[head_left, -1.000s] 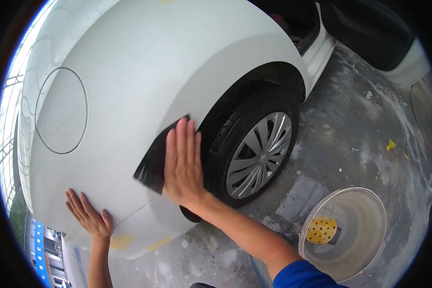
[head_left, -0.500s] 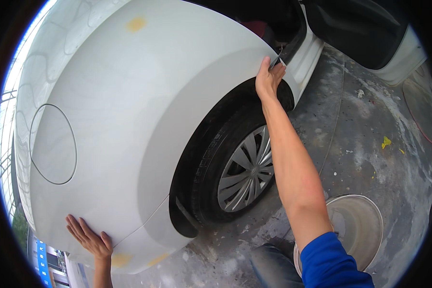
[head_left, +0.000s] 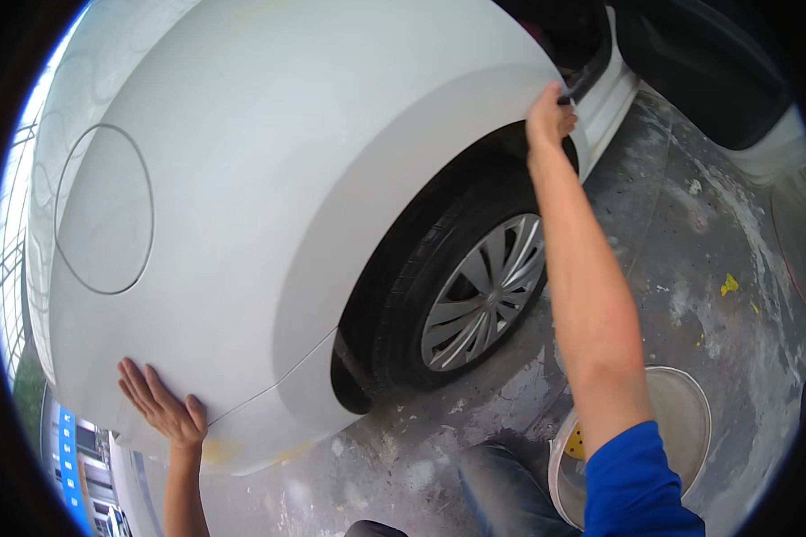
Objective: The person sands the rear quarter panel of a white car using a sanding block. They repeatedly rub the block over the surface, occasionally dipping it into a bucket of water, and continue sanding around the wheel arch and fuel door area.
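Observation:
A white car's rear side panel fills the left and middle, with a round-edged fuel flap. My left hand lies flat on the panel at lower left, fingers spread, close to the seam above the bumper. Stretched far forward, my right hand is at the wheel arch's front edge by the door opening. Its fingers are partly closed and slightly blurred. Between thumb and fingers shows a sliver of a thin grey sheet that looks like sandpaper, mostly hidden by the hand.
Below the arch is the wheel with silver spokes. A pale bucket stands on the stained concrete floor under my right forearm, a yellow holed disc in it. An open car door sticks out at upper right.
The view has shifted, so the car sits further right and higher. My right hand has curled in at the panel edge, and the sheet shows less. My left hand keeps its place on the panel.

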Available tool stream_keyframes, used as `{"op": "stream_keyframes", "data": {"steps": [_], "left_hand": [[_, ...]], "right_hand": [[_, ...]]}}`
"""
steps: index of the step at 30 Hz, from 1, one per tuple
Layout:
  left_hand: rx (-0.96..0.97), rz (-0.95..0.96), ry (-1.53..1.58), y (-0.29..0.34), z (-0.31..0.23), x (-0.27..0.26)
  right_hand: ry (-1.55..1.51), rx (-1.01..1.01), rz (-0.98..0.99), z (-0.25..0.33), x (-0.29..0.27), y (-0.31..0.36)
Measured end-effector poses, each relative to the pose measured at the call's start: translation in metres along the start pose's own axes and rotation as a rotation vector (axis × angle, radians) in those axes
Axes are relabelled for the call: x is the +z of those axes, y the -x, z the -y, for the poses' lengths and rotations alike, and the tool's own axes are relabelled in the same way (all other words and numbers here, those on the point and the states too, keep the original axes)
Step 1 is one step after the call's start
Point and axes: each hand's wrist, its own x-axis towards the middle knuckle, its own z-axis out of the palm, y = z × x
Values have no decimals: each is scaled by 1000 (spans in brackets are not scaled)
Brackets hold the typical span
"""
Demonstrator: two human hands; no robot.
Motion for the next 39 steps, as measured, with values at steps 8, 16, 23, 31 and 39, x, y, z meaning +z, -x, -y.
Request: {"op": "stream_keyframes", "data": {"steps": [8, 16, 23, 31, 39], "left_hand": [[-38, 5, 18, 1, -4, -4], [-80, -29, 40, -10, -14, -4], [-233, -56, 57, 3, -21, -11], [-343, 10, 214, 88, -98, 13], [-261, 151, 211, 129, -111, 7]], "right_hand": [[44, -567, 262, 34, 18, 225], [223, -1036, 709, -66, -46, 443], [300, -340, 1414, -41, -190, 367], [-172, 835, 827, -19, -421, 217], [541, 1323, 594, -255, -543, 190]]}}
